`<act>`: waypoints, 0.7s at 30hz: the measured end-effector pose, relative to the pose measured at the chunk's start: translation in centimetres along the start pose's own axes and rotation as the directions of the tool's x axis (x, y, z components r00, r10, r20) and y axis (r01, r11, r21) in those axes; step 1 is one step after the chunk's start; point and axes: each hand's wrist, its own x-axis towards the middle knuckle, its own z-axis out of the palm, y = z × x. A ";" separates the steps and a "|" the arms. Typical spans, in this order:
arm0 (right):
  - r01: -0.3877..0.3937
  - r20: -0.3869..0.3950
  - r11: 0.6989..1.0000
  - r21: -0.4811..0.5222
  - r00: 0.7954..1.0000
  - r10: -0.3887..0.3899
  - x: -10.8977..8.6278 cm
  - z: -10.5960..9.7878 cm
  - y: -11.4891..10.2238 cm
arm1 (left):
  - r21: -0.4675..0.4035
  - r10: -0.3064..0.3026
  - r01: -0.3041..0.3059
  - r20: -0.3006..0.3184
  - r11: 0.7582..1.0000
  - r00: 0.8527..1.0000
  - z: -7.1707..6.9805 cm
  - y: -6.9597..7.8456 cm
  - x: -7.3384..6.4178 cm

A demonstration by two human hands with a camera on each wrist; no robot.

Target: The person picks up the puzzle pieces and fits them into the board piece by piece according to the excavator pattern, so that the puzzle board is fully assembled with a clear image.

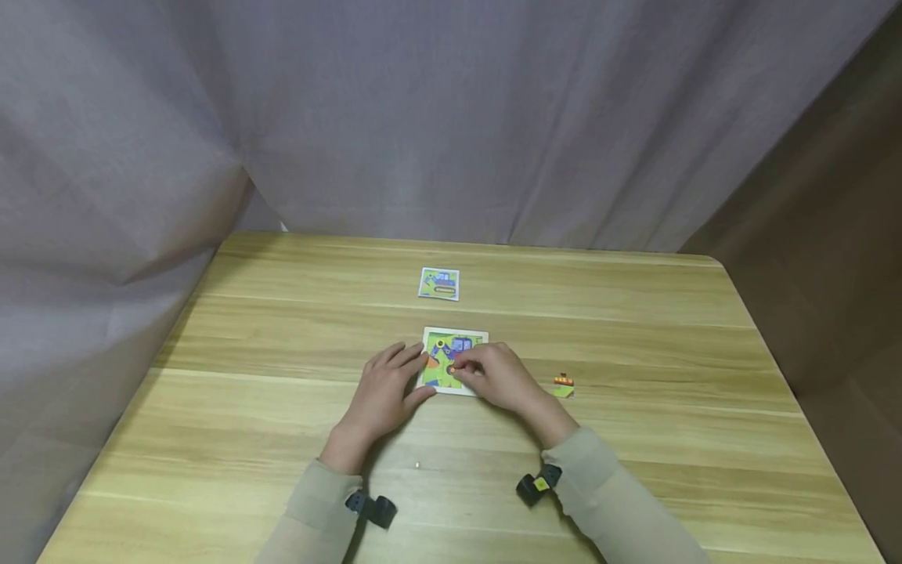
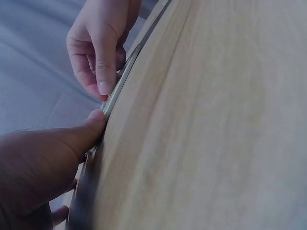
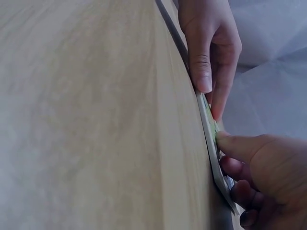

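A white-rimmed picture puzzle board [image 1: 438, 390] lies flat on the table, printed in green, blue and orange. My left hand [image 1: 381, 391] rests at its left side with fairly straight fingers, the thumb [image 2: 96, 116] on the near rim and a fingertip on the picture. My right hand [image 1: 501, 375] is over the board's right part, pinching a small puzzle piece between thumb and index finger. Only a reddish-orange bit of that puzzle piece [image 2: 104, 97] shows under the fingertips. In the right wrist view, the right thumb [image 3: 224, 136] lies low against the board.
A loose orange-and-green puzzle piece [image 1: 563, 386] lies right of the board. Beyond the board is a small picture card [image 1: 439, 284] with a similar vehicle print. The wooden table [image 1: 247, 376] meets grey curtains [image 1: 409, 117] at the back and left. Each wrist carries a black camera.
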 end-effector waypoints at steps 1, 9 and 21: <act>-0.007 -0.005 1.000 0.000 1.000 0.007 0.0 0.0 0.0 | -0.001 0.002 -0.002 -0.002 1.000 1.000 0.0 0.0 0.0; -0.075 -0.060 0.996 0.049 0.995 0.077 0.1 0.4 -0.1 | 0.000 0.007 -0.007 -0.004 1.000 1.000 0.0 0.0 0.1; -0.054 -0.105 0.992 0.111 0.992 0.066 -0.9 0.0 0.0 | -0.001 0.006 -0.006 -0.001 1.000 1.000 0.0 0.1 0.0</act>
